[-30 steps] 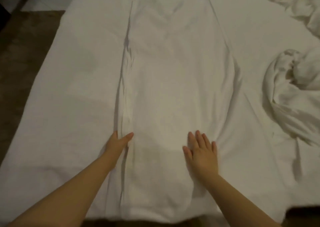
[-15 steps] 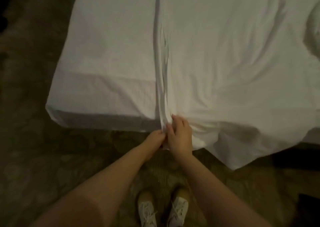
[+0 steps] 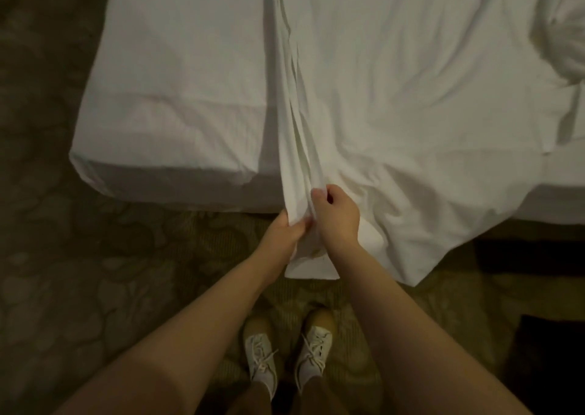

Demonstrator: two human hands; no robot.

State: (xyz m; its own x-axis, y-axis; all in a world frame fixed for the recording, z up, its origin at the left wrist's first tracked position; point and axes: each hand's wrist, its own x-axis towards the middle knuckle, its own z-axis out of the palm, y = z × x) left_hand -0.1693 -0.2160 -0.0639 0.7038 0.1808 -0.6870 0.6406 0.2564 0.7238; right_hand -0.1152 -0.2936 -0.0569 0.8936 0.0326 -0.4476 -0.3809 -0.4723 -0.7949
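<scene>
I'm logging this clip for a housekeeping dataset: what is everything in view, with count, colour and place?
sheet: one, white, spread in layers on the bed, near end hanging over the bed's edge towards the floor.
bed: one, white cover, fills the upper part of the view.
crumpled linen: one heap, white, on the bed at the far right.
carpet: one, brown-olive with a pattern, below and left of the bed.
dark shape: one, black, on the floor at lower right; too dim to identify.
shoes: two, white, laced, on the carpet at bottom centre.
left hand: one, grips the sheet's layered edge.
right hand: one, grips the sheet beside the left hand.
</scene>
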